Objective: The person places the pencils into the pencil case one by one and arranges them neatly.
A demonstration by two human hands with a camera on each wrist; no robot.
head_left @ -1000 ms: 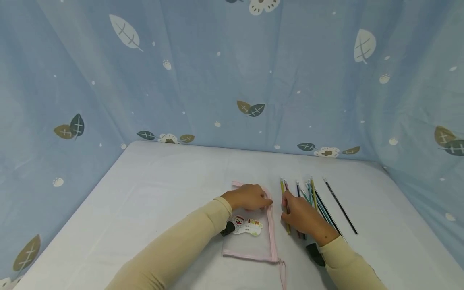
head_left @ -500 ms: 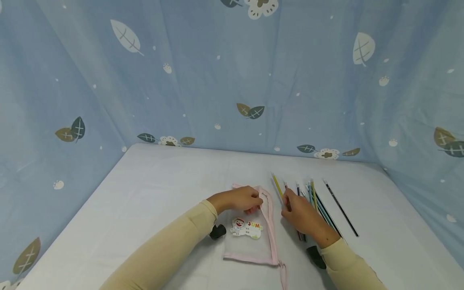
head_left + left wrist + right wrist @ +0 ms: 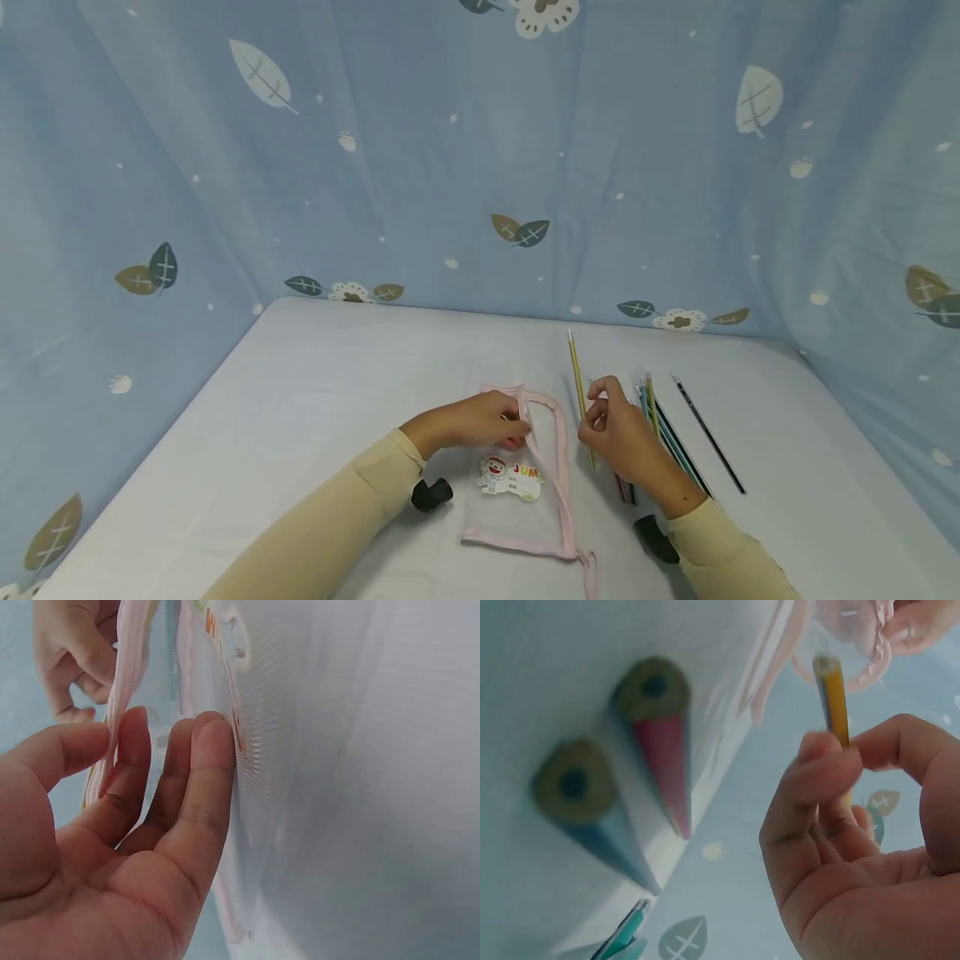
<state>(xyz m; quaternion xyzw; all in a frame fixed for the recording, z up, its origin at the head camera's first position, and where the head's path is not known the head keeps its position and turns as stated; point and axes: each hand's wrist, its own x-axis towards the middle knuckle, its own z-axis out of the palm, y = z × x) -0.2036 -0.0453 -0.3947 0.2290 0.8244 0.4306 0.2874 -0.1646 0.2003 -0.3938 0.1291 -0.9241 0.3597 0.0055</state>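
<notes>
My left hand (image 3: 480, 421) pinches the pink zipper edge of a see-through mesh pouch (image 3: 510, 517) between thumb and forefinger, lifting that edge so the mouth gapes. In the left wrist view the pink edge (image 3: 129, 667) runs between thumb and index while other fingers touch the mesh. My right hand (image 3: 622, 433) pinches a yellow pencil (image 3: 577, 371), raised off the table just right of the pouch. In the right wrist view the yellow pencil (image 3: 837, 701) sticks up between thumb and fingers. A red pencil (image 3: 664, 742) and a blue pencil (image 3: 600, 825) lie close by.
Several pencils (image 3: 678, 446) lie bunched right of my right hand, partly hidden by it. A black pencil (image 3: 708, 433) lies apart farther right. The white table (image 3: 360, 358) meets a blue leaf-print curtain (image 3: 420, 167) at the back and sides.
My right hand has picked up the yellow pencil from the table and lifted it. My left hand has drawn the pouch's zipper edge leftward, so the mouth stands wider.
</notes>
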